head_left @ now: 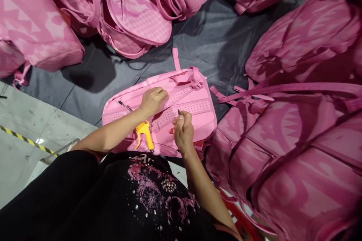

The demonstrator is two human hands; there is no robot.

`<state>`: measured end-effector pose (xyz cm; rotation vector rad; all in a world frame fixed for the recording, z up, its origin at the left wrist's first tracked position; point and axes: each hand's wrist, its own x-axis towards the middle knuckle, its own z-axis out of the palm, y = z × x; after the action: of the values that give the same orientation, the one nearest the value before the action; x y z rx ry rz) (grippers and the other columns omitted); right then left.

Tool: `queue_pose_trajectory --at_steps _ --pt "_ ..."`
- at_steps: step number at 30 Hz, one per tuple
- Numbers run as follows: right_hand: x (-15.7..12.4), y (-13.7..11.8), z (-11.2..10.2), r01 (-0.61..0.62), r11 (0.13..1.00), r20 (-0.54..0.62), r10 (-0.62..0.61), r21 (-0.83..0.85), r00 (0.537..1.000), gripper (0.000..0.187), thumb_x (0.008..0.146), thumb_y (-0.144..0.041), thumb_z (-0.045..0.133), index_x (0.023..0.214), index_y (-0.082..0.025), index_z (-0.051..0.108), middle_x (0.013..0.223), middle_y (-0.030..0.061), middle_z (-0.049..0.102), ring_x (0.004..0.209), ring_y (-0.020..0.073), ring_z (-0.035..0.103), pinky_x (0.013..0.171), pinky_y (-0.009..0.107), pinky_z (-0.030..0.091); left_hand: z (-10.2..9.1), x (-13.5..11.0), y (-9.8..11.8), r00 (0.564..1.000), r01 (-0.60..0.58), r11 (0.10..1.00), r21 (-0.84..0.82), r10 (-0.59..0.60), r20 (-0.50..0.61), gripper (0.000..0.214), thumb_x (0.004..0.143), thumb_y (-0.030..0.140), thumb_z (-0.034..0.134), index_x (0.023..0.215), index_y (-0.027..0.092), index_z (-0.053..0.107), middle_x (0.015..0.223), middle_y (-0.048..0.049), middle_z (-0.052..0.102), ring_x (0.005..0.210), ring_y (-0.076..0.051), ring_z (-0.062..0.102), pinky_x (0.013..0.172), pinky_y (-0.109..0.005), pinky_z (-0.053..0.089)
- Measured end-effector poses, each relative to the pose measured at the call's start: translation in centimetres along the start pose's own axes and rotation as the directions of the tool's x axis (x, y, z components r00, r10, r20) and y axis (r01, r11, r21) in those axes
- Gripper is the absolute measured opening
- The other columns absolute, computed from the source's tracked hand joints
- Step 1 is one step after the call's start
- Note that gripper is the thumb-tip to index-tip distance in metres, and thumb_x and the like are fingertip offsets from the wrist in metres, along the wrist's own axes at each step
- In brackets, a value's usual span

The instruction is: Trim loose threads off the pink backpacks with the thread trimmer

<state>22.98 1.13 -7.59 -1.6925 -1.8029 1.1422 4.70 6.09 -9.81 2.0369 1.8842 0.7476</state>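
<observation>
A pink backpack (195,124) lies in front of me with its back panel and perforated shoulder straps (181,96) facing up. My left hand (154,101) is closed, its fingers curled over the edge of one strap. Close to the lower strap, my right hand (183,131) grips a small tool with a thin dark pointed tip (178,112); my fingers hide most of it, so its kind is unclear. A small red piece (172,130) shows beside that hand. On the backpack, partly under my left forearm, rests a yellow air blow gun (146,134) with a thin dark nozzle.
More pink patterned backpacks stand along the far side (135,11) and are piled at the right (283,150). Dark sheeting (195,37) covers the work surface. Yellow-black tape (25,140) marks the pale floor at left.
</observation>
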Motion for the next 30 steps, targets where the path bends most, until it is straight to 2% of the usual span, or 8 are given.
queue_pose_trajectory --at_steps 3,6,10,13,16,19,24,30 --pt "0.6 -0.4 -0.2 -0.016 1.000 0.009 0.016 -0.013 1.000 0.041 0.101 -0.044 0.030 0.121 -0.019 0.056 0.083 0.0028 0.067 0.055 0.0145 0.061 0.057 0.028 0.049 0.6 -0.3 -0.5 0.995 -0.065 0.998 0.014 0.065 -0.078 0.016 0.094 0.025 0.057 0.083 0.019 0.066 0.081 -0.0045 0.068 0.078 -0.020 0.061 0.071 -0.032 0.044" --pt "1.6 -0.9 -0.7 0.061 0.996 -0.013 -0.062 -0.057 0.998 0.041 0.100 -0.044 0.039 0.123 -0.020 0.063 0.097 0.0067 0.072 0.069 0.0177 0.066 0.065 0.031 0.053 0.8 -0.3 -0.9 0.987 -0.102 0.988 -0.116 0.086 -0.133 0.020 0.098 0.029 0.052 0.085 0.019 0.063 0.082 -0.0041 0.066 0.078 -0.018 0.060 0.071 -0.030 0.045" --pt "3.1 -1.5 -1.2 0.158 0.944 -0.113 -0.198 -0.290 0.974 0.038 0.099 -0.036 0.045 0.126 -0.022 0.067 0.102 0.0080 0.073 0.090 0.0222 0.068 0.076 0.032 0.052 0.7 -0.1 -1.0 0.981 -0.143 0.958 -0.248 0.105 -0.161 0.025 0.101 0.033 0.047 0.086 0.019 0.061 0.084 -0.0040 0.065 0.080 -0.016 0.059 0.073 -0.029 0.046" --pt "3.9 -1.5 -1.1 0.182 0.879 -0.156 -0.275 -0.440 0.949 0.040 0.099 -0.031 0.044 0.131 -0.021 0.065 0.098 0.0091 0.071 0.087 0.0220 0.066 0.070 0.030 0.050 0.7 0.0 -0.9 0.959 -0.220 0.952 -0.214 0.171 -0.228 0.023 0.100 0.031 0.047 0.087 0.019 0.062 0.090 -0.0056 0.065 0.086 -0.016 0.059 0.076 -0.030 0.047" --pt "4.5 -1.3 -0.7 0.223 0.850 -0.145 -0.326 -0.478 0.934 0.039 0.099 -0.031 0.045 0.130 -0.016 0.063 0.102 0.0110 0.071 0.089 0.0222 0.066 0.072 0.030 0.050 1.0 -0.1 -1.1 0.941 -0.254 0.947 -0.195 0.196 -0.275 0.021 0.100 0.029 0.047 0.088 0.019 0.061 0.092 -0.0061 0.064 0.087 -0.016 0.058 0.076 -0.031 0.047" --pt "4.9 -1.1 -0.3 0.255 0.834 -0.100 -0.344 -0.489 0.934 0.033 0.100 -0.034 0.048 0.120 -0.014 0.065 0.102 0.0109 0.071 0.090 0.0218 0.065 0.077 0.030 0.049 1.3 0.0 -1.2 0.955 -0.224 0.939 -0.259 0.159 -0.249 0.023 0.101 0.029 0.045 0.088 0.019 0.060 0.092 -0.0058 0.062 0.086 -0.016 0.058 0.076 -0.030 0.048" --pt "5.4 -1.2 -0.1 0.271 0.810 -0.023 -0.330 -0.520 0.944 0.029 0.099 -0.037 0.052 0.117 -0.022 0.067 0.097 0.0072 0.070 0.085 0.0198 0.063 0.069 0.027 0.045 1.4 0.1 -1.2 0.970 -0.181 0.926 -0.332 0.113 -0.213 0.025 0.101 0.030 0.042 0.087 0.019 0.059 0.092 -0.0062 0.062 0.087 -0.016 0.059 0.077 -0.030 0.049" --pt "5.8 -1.2 0.5 0.211 0.853 -0.041 -0.261 -0.477 0.964 0.032 0.100 -0.039 0.048 0.119 -0.019 0.064 0.097 0.0089 0.069 0.084 0.0206 0.062 0.066 0.028 0.046 1.2 0.0 -1.0 0.981 -0.165 0.964 -0.207 0.138 -0.138 0.028 0.101 0.028 0.037 0.087 0.020 0.059 0.095 -0.0076 0.065 0.090 -0.019 0.059 0.081 -0.035 0.049"
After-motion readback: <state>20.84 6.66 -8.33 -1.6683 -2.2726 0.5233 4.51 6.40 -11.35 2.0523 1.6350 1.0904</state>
